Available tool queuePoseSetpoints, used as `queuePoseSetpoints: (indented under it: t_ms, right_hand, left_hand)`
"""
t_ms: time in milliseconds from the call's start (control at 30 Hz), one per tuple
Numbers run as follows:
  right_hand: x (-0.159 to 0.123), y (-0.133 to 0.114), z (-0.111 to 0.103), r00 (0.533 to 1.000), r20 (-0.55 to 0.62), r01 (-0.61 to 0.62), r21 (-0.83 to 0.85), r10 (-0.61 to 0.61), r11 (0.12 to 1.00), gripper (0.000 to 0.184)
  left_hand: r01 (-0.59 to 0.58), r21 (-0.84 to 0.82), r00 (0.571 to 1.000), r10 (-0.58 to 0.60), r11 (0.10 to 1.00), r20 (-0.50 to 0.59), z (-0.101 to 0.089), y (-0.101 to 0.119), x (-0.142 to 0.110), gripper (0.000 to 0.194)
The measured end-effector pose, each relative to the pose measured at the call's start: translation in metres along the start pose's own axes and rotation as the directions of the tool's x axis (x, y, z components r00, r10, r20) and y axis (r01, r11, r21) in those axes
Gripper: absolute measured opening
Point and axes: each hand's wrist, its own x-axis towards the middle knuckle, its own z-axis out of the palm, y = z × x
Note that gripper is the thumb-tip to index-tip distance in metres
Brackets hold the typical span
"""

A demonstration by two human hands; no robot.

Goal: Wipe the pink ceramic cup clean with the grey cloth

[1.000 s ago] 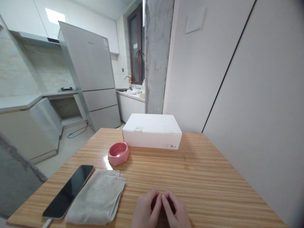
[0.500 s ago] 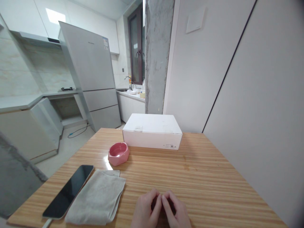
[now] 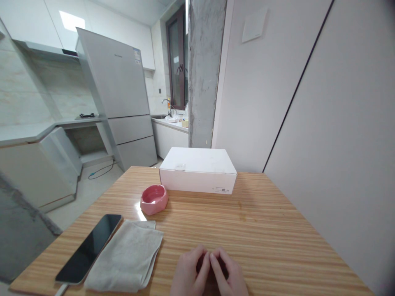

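My left hand [image 3: 190,270] and my right hand [image 3: 228,272] rest near the front edge of the wooden table [image 3: 265,238]. On each hand the thumb and index finger curl round to a pinch, and the fingertips of the two hands meet. No object shows in either one. To the left of my hands lies a folded grey cloth [image 3: 125,257]. A black-screened phone [image 3: 89,248] is beside the cloth, with a white cable [image 3: 61,290] at its lower end. Further back stands a pink bowl [image 3: 154,200].
A white box [image 3: 198,172] sits at the far side of the table, just behind the bowl. A pale wall panel [image 3: 333,144] runs along the right. Beyond the table are a grey pillar [image 3: 205,74], a refrigerator [image 3: 123,82] and kitchen counters.
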Motion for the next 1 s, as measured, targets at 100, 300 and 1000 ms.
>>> queuePoseSetpoints:
  t_ms: [100, 300, 1000]
  right_hand:
    - [0.000, -0.001, 0.000, 1.000, -0.011, 0.004, -0.018, -0.004, 1.000, 0.039]
    - [0.000, -0.008, -0.001, 0.999, -0.045, 0.015, -0.022, -0.016, 1.000, 0.039]
    - [0.000, 0.003, 0.001, 1.000, 0.000, 0.000, 0.005, 0.000, 1.000, 0.040]
  left_hand:
    - [0.003, 0.007, 1.000, -0.003, 1.000, -0.004, -0.001, 0.002, 0.000, 0.033]
    - [0.005, 0.011, 1.000, -0.005, 1.000, 0.005, -0.001, 0.002, 0.002, 0.034]
    - [0.032, -0.053, 0.999, -0.031, 0.998, 0.015, 0.002, -0.001, 0.001, 0.037]
